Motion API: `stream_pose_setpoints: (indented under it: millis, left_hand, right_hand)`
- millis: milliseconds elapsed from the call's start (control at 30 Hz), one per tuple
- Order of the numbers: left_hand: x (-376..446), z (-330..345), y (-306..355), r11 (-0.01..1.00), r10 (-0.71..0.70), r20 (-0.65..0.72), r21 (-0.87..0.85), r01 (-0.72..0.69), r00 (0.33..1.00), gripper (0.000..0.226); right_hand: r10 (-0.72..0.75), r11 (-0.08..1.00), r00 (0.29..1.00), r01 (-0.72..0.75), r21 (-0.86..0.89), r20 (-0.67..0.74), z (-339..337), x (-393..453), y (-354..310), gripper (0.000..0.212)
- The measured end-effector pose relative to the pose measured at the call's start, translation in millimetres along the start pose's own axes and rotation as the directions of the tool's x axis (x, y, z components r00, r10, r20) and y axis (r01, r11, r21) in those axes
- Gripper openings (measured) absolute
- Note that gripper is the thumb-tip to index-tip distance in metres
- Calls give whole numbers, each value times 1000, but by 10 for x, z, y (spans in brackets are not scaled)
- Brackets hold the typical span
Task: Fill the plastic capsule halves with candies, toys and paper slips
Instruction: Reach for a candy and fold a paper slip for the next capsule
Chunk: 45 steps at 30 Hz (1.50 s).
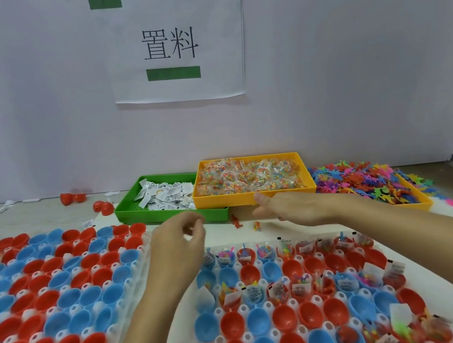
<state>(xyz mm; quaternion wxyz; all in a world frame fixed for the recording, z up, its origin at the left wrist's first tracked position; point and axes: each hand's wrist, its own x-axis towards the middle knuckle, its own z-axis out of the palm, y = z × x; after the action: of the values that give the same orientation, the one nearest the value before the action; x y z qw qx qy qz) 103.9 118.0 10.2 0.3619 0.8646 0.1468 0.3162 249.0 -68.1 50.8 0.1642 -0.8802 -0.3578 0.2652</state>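
L hand [179, 237] curled, fingertips pinched, contents too small to tell; R hand [292, 208] flat, open, reaching twd yellow candy tray [255, 196] w/ slip tray [126, 214] beside, prob for refill. Capsule halves [297, 301] sit below, some filled.

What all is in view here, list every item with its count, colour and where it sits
Sign: one, white with black characters and green bars, on wall.
Green tray: one, holds white paper slips, back centre.
Yellow tray: one, holds clear candy packets, right of green tray.
Toy pile: many, multicoloured, far right.
Capsule halves: many, red and blue, in two white racks; right rack partly filled.
Loose red capsules: several, back left.
Left hand: fingers curled, near green tray.
Right hand: flat, before yellow tray.
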Motion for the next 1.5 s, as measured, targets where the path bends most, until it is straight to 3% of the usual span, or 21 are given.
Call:
stream_pose_setpoints:
  millis: [100,167,233,300,400,533,667,733,833,867,900,967,1033,1133,1200,1267,1367,1500]
  left_hand:
    - [315,176,258,960,179,308,152,-234,934,17]
    - [513,362,405,885,196,547,258,-387,814,19]
    - [642,570,459,790,126,705,355,-500,698,14]
    - [693,739,469,703,15,772,444,-555,635,22]
    - [749,885,467,597,-38,793,506,-622,609,25]
    - [782,944,494,524,30,780,521,-674,625,23]
    - [758,879,490,551,78,763,503,-665,642,19]
    - [761,790,517,627,108,729,477,-616,676,17]
    - [746,639,576,852,165,602,313,-420,781,11]
    - [701,582,614,928,168,544,195,-318,822,14]
    - [626,523,658,979,150,498,49,-200,854,18]
    - [419,413,749,974,110,469,-229,1,876,19]
    - [188,329,813,919,99,468,-381,99,878,15]
    - [-74,235,843,868,67,470,-463,181,880,13]
    - [-157,163,811,893,50,464,-417,168,884,10]
    - [-166,61,724,914,15,402,-376,150,915,9]
    - [-130,-112,507,911,-71,240,-379,161,968,11]
    - [-154,-196,191,901,-176,121,-381,209,977,16]
  right_hand:
    - [-9,1000,999,8,-23,-35,-32,-65,44,74]
    - [-16,999,999,14,-37,-51,-53,-95,75,72]
    - [-22,999,997,20,-34,-71,-80,-127,106,70]
    - [-37,999,994,33,-33,-104,-115,-168,140,70]
    - [-77,995,986,68,-67,-149,-177,-222,187,75]
    - [-91,995,978,80,-65,-190,-216,-284,221,78]
    - [-103,994,966,105,-3,-239,-168,-293,231,75]
    - [-127,992,955,125,-24,-270,-147,-314,253,69]
    - [-133,991,937,136,-13,-322,-155,-366,273,38]
    - [-134,986,935,158,49,-327,-149,-389,285,27]
    - [-124,971,934,184,152,-334,-134,-438,273,29]
    - [-126,886,920,272,374,-371,-86,-531,241,31]
    - [-176,835,880,371,407,-440,-12,-647,178,15]
    - [-200,819,826,436,373,-527,108,-816,90,7]
    - [-202,819,814,445,362,-544,144,-924,95,6]
    - [-236,858,858,405,316,-457,133,-1071,92,6]
    - [-305,929,928,339,145,-214,133,-1310,99,6]
    - [-250,968,968,250,-14,-25,257,-1478,38,5]
